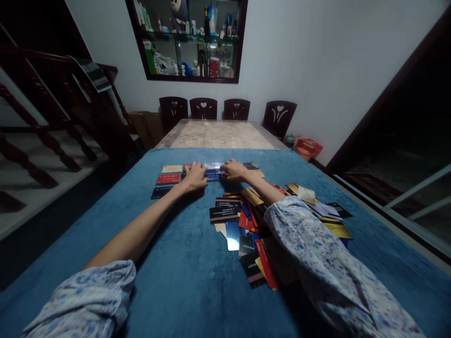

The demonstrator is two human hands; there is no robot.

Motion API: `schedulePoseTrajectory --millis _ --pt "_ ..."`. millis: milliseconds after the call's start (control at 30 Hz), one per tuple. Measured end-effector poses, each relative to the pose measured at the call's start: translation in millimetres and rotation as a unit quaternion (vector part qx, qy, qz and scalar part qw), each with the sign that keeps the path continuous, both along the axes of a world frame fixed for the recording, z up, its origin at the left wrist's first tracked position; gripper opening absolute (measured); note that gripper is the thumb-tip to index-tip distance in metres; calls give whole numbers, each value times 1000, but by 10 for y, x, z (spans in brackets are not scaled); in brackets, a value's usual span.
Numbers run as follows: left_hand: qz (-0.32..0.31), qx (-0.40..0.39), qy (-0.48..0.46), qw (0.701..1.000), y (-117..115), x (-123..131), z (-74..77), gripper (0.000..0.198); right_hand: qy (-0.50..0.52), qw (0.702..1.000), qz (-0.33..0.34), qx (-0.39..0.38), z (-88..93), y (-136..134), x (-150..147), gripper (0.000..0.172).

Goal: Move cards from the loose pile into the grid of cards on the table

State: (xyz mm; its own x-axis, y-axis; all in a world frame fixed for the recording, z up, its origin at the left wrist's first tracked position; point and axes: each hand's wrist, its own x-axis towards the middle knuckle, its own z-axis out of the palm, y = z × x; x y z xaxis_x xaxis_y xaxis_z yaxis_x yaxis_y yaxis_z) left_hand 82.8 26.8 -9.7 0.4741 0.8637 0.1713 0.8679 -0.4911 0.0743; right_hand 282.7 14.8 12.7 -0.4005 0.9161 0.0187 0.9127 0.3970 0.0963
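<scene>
Both my hands are at the rows of cards on the far part of the blue cloth. A dark blue card [214, 175] lies flat between them. My left hand [196, 177] has bent fingers closed at its left end, partly over the neighbouring cards. My right hand [233, 170] is curled at the card's right end, its fingertips partly hidden. Just beyond lies a pale card [213, 165]. Left of my left hand a cream card [172, 169], a red card [168, 179] and a dark card [161, 192] form a column.
A loose heap of cards [251, 220] spreads under and around my right forearm. The blue cloth [169, 272] covers the near part of the table, with a marbled tabletop [218, 134] beyond. Chairs [203, 109] stand along the far wall, and a red bag [308, 146] is at the right.
</scene>
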Motion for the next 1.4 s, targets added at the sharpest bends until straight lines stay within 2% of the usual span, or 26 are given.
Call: schedulePoseTrajectory --millis 100,300,433,667,900,1200,1400 --pt "-17 15 -22 999 -81 -19 1 32 11 1000 10 13 18 -52 4 40" --pt "-36 30 -59 997 -268 -37 -13 19 19 998 45 35 19 -221 21 23" --pt "-36 42 -63 997 -405 -38 -41 17 39 995 72 56 -26 -351 39 20" --pt "-59 49 -73 994 -637 -53 -112 18 63 993 72 67 -84 -595 39 13" --pt "-80 41 -88 992 -886 -76 -142 17 80 993 57 69 -120 -805 37 14" --pt "-102 31 -106 989 -1165 -133 -215 17 114 988 54 87 -280 -1130 97 22" --pt "-107 25 -124 986 -1312 -164 -270 13 143 984 65 82 -348 -1311 184 18"
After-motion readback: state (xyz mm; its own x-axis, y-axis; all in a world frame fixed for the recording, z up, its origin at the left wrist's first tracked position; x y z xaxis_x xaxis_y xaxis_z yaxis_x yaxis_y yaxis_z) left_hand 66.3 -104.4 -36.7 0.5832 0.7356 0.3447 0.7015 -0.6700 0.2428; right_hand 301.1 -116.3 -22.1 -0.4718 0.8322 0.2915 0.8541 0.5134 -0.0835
